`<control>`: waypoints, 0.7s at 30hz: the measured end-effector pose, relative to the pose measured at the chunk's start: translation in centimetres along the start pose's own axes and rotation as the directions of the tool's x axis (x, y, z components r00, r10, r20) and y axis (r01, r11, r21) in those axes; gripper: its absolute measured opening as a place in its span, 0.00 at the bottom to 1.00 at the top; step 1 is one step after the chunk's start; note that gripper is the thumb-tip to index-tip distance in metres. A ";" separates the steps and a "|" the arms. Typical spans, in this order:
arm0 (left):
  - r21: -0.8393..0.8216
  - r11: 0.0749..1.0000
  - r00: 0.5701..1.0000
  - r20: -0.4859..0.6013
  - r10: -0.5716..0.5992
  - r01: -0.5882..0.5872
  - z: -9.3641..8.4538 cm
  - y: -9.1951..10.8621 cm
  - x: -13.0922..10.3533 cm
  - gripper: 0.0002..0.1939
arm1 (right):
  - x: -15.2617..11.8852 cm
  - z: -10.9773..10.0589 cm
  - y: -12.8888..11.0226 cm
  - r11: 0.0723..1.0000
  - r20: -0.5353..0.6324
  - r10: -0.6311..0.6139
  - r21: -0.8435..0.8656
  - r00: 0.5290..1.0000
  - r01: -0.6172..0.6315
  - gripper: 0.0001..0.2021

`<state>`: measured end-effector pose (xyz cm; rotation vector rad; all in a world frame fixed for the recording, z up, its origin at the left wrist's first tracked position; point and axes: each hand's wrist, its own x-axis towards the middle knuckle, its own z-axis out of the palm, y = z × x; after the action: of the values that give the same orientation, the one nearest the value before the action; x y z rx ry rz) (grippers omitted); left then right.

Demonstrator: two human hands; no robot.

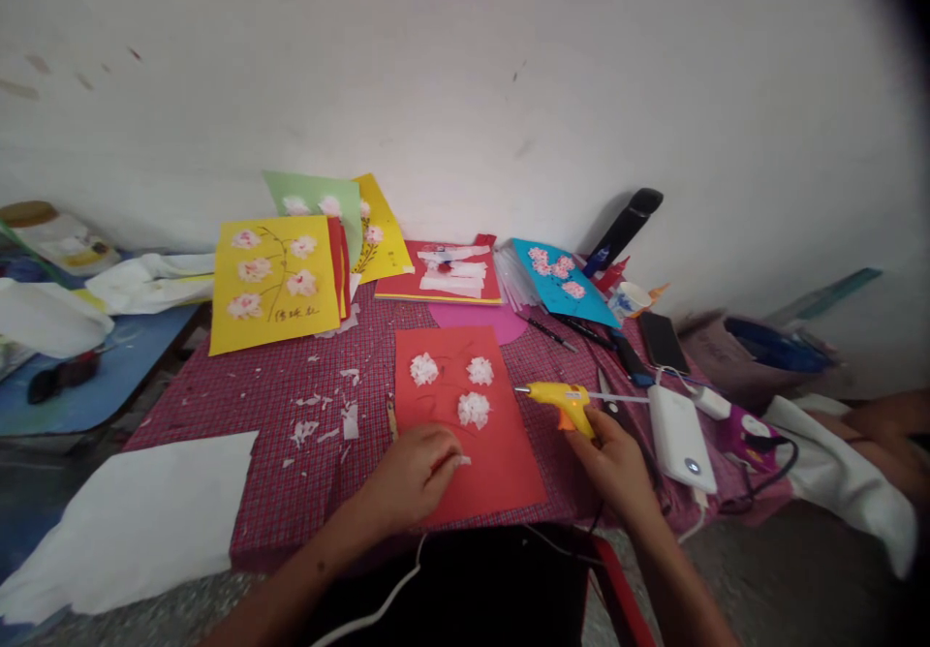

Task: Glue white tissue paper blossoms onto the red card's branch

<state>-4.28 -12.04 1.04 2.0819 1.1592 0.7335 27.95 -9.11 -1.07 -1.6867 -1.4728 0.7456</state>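
My left hand (413, 473) is closed in a pinch over the lower left of a red sheet (509, 463), with a small white paper strip (463, 460) at its fingertips. Three white crumpled paper flowers (475, 410) sit on the upper part of the sheet, among thin drawn lines. To the right of the sheet, my right hand (614, 453) is wrapped round the handle of a yellow glue gun (559, 395). The nozzle points left, towards the sheet's right edge. A clear glue stick (617, 397) juts from the gun's back.
White paper scraps (305, 431) lie left of the red sheet. Yellow flower cards (276, 337) stand at the back left, a blue card (556, 284) at the back right. A white power bank (683, 439), phone (664, 342), scissors (606, 390) and cables crowd the right side.
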 end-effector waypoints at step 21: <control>0.015 1.000 0.990 0.142 0.017 -0.019 0.4 0.0 -0.2 0.10 | -4.2 0.1 -3.2 0.898 0.146 0.103 0.412 0.984 -0.155 0.14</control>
<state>-4.08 -12.26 0.79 2.1232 1.0726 0.5762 25.40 -13.09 1.34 -1.4305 -1.1745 1.1672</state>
